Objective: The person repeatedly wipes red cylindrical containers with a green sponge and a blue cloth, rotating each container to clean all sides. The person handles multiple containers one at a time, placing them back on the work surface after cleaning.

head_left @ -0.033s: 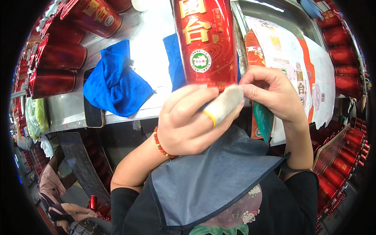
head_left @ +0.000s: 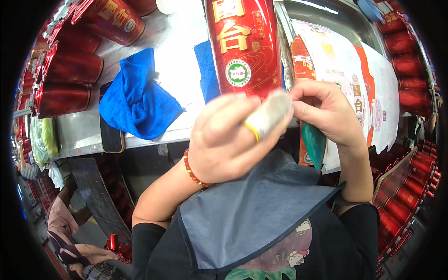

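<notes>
A large red glossy bottle [head_left: 242, 46] with gold lettering and a round green-and-white emblem lies in front of me, partly over a blue cloth [head_left: 205, 63]. My left hand [head_left: 228, 140] is at its near end, back of the hand upward and fingers bent, smeared by motion. One finger wears a whitish sleeve [head_left: 270, 114] with a yellow band, its tip touching or nearly touching my right fingertips. The left thumb is hidden. Thumb and index finger of my right hand [head_left: 329, 112] are pinched together beside the bottle; whatever they hold is too small to see.
A crumpled blue cloth [head_left: 140, 100] partly covers a dark phone [head_left: 112, 137] at the metal table's left edge. Printed white sheets [head_left: 326, 51] and a green pointed piece [head_left: 313, 144] lie right. Red bottles [head_left: 70, 65] line both sides. Another person [head_left: 65, 224] sits at lower left.
My left hand has shifted slightly up over the bottle's near end, its sleeved finger a little higher. My right hand stays almost in place, still pinched.
</notes>
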The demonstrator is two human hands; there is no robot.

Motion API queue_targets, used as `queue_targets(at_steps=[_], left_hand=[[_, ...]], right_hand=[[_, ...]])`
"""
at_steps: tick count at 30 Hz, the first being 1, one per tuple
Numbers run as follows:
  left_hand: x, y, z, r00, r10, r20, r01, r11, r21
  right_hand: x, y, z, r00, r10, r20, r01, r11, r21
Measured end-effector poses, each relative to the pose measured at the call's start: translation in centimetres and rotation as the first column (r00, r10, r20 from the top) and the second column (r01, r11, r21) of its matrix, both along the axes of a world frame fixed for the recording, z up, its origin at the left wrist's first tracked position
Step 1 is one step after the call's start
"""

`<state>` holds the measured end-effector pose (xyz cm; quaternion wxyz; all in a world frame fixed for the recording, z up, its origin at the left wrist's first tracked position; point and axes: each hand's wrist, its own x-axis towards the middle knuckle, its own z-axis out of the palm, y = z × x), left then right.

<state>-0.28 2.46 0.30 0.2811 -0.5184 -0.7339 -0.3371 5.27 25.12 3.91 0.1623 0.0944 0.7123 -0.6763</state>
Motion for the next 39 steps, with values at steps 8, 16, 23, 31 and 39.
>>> queue_targets(at_steps=[8,16,23,31,39], left_hand=[[-1.1,-0.5,0.8,0.962,0.208,0.176,-0.189,0.975,-0.116],[-0.2,-1.7,-1.7,0.814,0.098,0.573,-0.176,0.981,0.081],[0.9,-3.7,-0.4,0.970,0.106,0.220,-0.085,0.991,-0.099],[-0.2,0.0,-0.2,0.998,-0.049,-0.032,0.049,0.999,0.022],[-1.3,-0.3,0.8,0.964,0.193,0.186,-0.176,0.979,-0.101]], right_hand=[[0.4,0.8,0.3,1.000,-0.012,0.009,0.012,0.999,0.040],[0.0,0.2,0.0,1.000,0.006,0.007,-0.006,1.000,0.017],[-0.2,0.2,-0.8,0.999,0.029,0.015,-0.029,1.000,0.000],[-0.4,0.5,-0.9,0.999,0.053,0.008,-0.053,0.998,-0.028],[0.0,0.6,-0.8,1.000,0.030,-0.001,-0.030,0.999,-0.029]])
